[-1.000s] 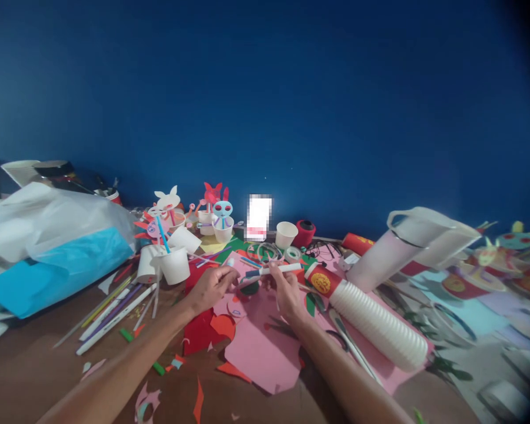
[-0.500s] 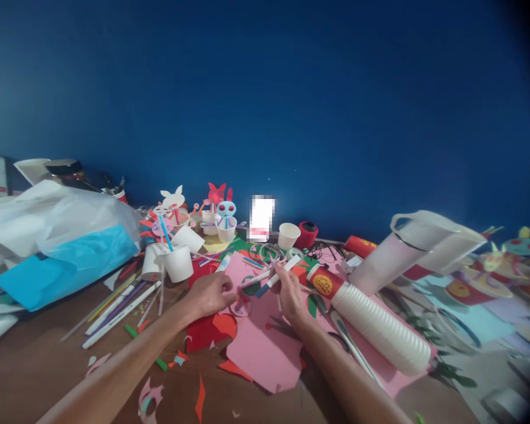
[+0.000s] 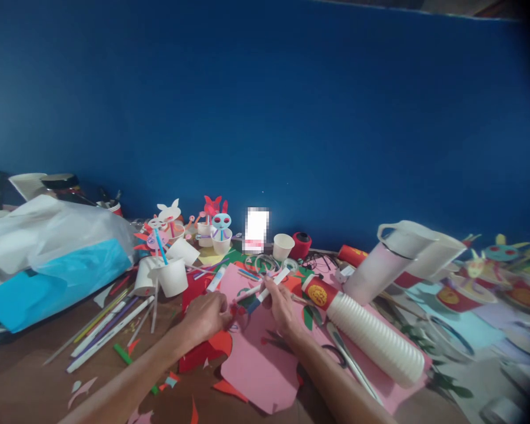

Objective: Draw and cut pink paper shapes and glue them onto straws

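My right hand (image 3: 284, 309) grips a white-and-blue marker (image 3: 256, 303), its blue end slanting down to the left. The fingers of my left hand (image 3: 208, 313) are curled in a pinch beside small red and pink pieces (image 3: 236, 310); what they hold is too small to make out. Both hands are over a sheet of pink paper (image 3: 260, 377) with cut edges. Red paper (image 3: 207, 353) lies beneath my left wrist. Scissors (image 3: 334, 355) rest partly hidden under my right forearm.
A stack of paper cups (image 3: 373, 335) lies to the right, near a white pitcher (image 3: 386, 262). On the left are several markers (image 3: 110, 335), paper cups (image 3: 173, 277) with straw figures, and a plastic bag (image 3: 57, 229). A lit phone (image 3: 257, 229) stands against the blue wall.
The view has tilted up slightly, so everything sits lower in the picture. My two hands have come a little closer together, and the marker's blue end is nearer my left fingers.
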`<control>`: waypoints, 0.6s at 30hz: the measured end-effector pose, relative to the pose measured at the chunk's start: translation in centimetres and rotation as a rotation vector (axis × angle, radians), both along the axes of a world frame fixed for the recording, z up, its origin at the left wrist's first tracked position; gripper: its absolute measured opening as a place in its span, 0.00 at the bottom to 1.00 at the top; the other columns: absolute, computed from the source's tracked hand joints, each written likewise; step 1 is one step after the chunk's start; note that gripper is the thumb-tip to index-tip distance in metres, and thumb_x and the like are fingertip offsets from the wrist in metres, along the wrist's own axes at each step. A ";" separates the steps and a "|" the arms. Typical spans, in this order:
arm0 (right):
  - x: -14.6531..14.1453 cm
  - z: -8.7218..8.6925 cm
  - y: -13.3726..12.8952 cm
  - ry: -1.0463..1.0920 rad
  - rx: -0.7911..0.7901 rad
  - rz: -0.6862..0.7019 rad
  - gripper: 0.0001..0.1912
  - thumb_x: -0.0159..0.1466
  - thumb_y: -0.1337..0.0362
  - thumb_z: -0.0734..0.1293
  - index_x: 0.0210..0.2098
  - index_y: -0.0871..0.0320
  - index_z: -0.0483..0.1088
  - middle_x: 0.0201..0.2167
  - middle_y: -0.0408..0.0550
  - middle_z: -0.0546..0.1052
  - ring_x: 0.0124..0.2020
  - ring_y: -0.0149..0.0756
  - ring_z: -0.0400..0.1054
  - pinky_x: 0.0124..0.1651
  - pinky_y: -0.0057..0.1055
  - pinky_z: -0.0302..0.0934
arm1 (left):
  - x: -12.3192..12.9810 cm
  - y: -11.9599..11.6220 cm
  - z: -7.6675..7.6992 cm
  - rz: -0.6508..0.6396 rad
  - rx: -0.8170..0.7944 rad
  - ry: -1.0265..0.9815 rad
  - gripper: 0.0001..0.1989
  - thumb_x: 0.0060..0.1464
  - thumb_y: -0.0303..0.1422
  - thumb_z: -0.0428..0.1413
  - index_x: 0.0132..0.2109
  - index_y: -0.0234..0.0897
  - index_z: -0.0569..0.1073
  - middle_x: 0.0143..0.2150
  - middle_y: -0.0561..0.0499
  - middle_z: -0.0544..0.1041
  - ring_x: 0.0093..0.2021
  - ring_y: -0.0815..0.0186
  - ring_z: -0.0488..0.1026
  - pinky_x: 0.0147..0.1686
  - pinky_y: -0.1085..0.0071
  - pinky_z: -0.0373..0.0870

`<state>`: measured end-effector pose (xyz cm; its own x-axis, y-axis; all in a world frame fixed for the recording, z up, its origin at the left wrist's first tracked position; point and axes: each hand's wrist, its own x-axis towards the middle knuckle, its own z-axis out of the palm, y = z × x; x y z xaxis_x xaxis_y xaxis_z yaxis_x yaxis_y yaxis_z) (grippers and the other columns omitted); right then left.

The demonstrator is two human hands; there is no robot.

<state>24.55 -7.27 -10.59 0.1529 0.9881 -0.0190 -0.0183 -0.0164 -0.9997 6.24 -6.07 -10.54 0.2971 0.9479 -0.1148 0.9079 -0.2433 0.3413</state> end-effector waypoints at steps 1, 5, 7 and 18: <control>0.0 -0.1 0.0 -0.002 0.000 0.002 0.24 0.57 0.45 0.58 0.16 0.57 0.61 0.11 0.38 0.56 0.16 0.28 0.49 0.21 0.26 0.45 | 0.0 0.0 0.0 0.011 0.017 0.009 0.07 0.45 0.38 0.53 0.29 0.40 0.69 0.30 0.48 0.76 0.33 0.57 0.73 0.26 0.70 0.54; 0.0 -0.4 0.1 0.007 0.005 0.032 0.25 0.57 0.44 0.58 0.16 0.56 0.59 0.12 0.37 0.55 0.16 0.27 0.48 0.21 0.26 0.44 | 0.1 -0.2 -0.1 0.015 0.039 0.015 0.11 0.45 0.40 0.54 0.33 0.39 0.69 0.33 0.45 0.75 0.35 0.55 0.72 0.28 0.68 0.55; 0.0 -0.5 0.1 0.015 -0.001 0.045 0.25 0.57 0.43 0.58 0.16 0.56 0.58 0.12 0.37 0.54 0.16 0.27 0.47 0.21 0.26 0.43 | 0.2 -0.3 -0.1 0.001 0.027 -0.006 0.08 0.45 0.37 0.53 0.33 0.39 0.69 0.32 0.46 0.75 0.35 0.55 0.72 0.28 0.68 0.55; 0.5 0.2 0.2 0.010 0.052 0.051 0.23 0.59 0.47 0.57 0.17 0.57 0.62 0.12 0.38 0.57 0.17 0.28 0.51 0.22 0.26 0.46 | -0.9 1.1 1.6 -0.116 -0.156 -0.275 0.10 0.48 0.37 0.52 0.24 0.38 0.65 0.23 0.53 0.71 0.26 0.66 0.69 0.25 0.73 0.58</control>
